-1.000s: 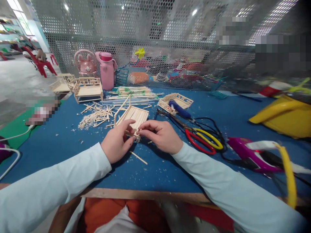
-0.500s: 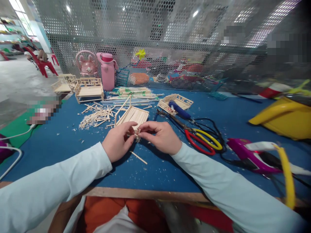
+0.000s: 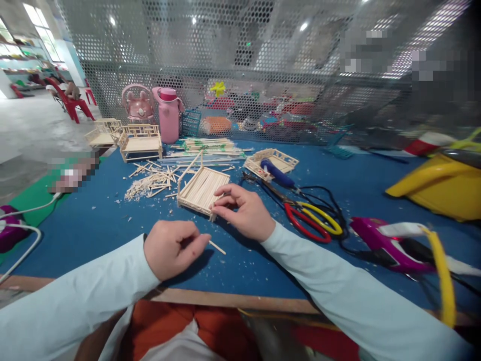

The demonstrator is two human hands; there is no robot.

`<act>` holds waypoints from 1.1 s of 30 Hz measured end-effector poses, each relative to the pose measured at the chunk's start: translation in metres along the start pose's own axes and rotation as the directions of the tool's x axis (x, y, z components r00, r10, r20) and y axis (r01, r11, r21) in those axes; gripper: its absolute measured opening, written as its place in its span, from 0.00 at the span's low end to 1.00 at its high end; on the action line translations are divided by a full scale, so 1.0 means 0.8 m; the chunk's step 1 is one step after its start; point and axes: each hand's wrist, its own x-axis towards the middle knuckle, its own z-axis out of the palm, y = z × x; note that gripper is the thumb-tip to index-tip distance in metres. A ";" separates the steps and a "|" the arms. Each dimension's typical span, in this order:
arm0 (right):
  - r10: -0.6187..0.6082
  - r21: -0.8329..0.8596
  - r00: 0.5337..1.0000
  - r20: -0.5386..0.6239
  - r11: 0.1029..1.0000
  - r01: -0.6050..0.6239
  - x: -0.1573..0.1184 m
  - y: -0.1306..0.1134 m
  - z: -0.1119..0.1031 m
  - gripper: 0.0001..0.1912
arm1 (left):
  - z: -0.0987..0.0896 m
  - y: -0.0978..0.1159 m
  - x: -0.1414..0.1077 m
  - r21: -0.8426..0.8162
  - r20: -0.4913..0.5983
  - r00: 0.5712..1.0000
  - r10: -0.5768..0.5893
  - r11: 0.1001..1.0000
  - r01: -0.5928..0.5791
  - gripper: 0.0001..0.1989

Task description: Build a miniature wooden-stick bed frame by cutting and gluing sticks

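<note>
A small bench-like frame (image 3: 203, 188) of pale wooden sticks stands on the blue table, its slatted top facing up and an upright post with a slanting stick at its back left. My right hand (image 3: 246, 210) pinches the frame's near right corner, thumb and fingertips closed around a short post. Nearer me, my left hand (image 3: 176, 249) hovers low over the table, fingers curled loosely and thumb apart from them, with nothing visible in it. A loose stick (image 3: 218, 247) lies just beyond the left thumb, which covers its far end; I cannot tell whether they touch.
Stick offcuts (image 3: 152, 181) lie behind the left hand, with bundled sticks (image 3: 208, 145) farther back. Scissors (image 3: 313, 220), a blue-handled tool (image 3: 278, 173) and cables lie on the right, near a purple glue gun (image 3: 393, 245). Stick benches (image 3: 141, 144) and a pink bottle (image 3: 168, 118) stand back left.
My left hand has let go of the frame's near corner and moved down and left toward the loose stick. My right hand stays at the corner.
</note>
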 end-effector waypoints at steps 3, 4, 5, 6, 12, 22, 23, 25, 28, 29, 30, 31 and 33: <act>0.006 0.027 1.000 -0.009 1.000 -0.006 0.000 0.000 0.001 0.12 | 0.003 -0.008 0.011 -0.045 -0.073 0.992 -0.103 0.994 0.100 0.11; 0.008 0.033 1.000 -0.011 0.999 -0.008 0.000 0.000 0.001 0.12 | 0.005 -0.009 0.016 -0.071 -0.095 0.987 -0.132 0.989 0.126 0.09; 0.008 0.036 1.000 -0.011 0.999 -0.008 0.000 0.000 0.001 0.12 | 0.008 -0.010 0.021 -0.094 -0.116 0.981 -0.156 0.985 0.146 0.08; 0.006 0.037 1.000 -0.009 0.999 -0.005 0.000 0.000 0.001 0.12 | 0.011 -0.011 0.026 -0.108 -0.130 0.977 -0.171 0.982 0.158 0.09; -0.013 0.032 1.000 -0.005 0.999 0.013 -0.001 0.003 0.000 0.13 | 0.009 -0.016 0.031 -0.020 -0.215 0.972 -0.095 0.995 0.093 0.08; 0.000 0.065 1.000 -0.009 0.998 0.001 0.000 0.002 0.003 0.13 | -0.011 -0.052 0.032 0.458 -0.366 0.929 0.059 0.880 0.125 0.23; -0.004 0.065 1.000 -0.009 0.998 0.005 0.000 0.002 0.004 0.13 | -0.011 -0.051 0.032 0.449 -0.380 0.923 0.059 0.885 0.128 0.25; -0.017 0.067 1.000 -0.007 0.998 0.017 0.001 0.003 0.005 0.12 | -0.011 -0.045 0.030 0.416 -0.426 0.900 0.085 0.902 0.112 0.27; -0.034 0.079 0.999 -0.001 0.996 0.034 0.001 0.005 0.005 0.12 | -0.014 -0.032 0.023 0.364 -0.487 0.861 0.144 0.930 0.050 0.21; -0.037 0.080 0.999 -0.002 0.996 0.037 0.001 0.006 0.005 0.12 | -0.014 -0.029 0.020 0.341 -0.502 0.851 0.156 0.940 0.029 0.18; -0.040 0.077 0.999 -0.004 0.996 0.041 0.001 0.007 0.005 0.12 | -0.014 -0.028 0.019 0.305 -0.517 0.843 0.149 0.952 0.019 0.16; -0.044 0.070 0.999 -0.006 0.997 0.044 0.001 0.007 0.005 0.12 | -0.014 -0.028 0.018 0.250 -0.535 0.837 0.115 0.968 0.027 0.15; -0.046 0.047 0.999 -0.015 0.998 0.047 0.000 0.008 0.005 0.12 | -0.010 -0.034 0.020 0.081 -0.552 0.833 -0.039 0.992 0.100 0.15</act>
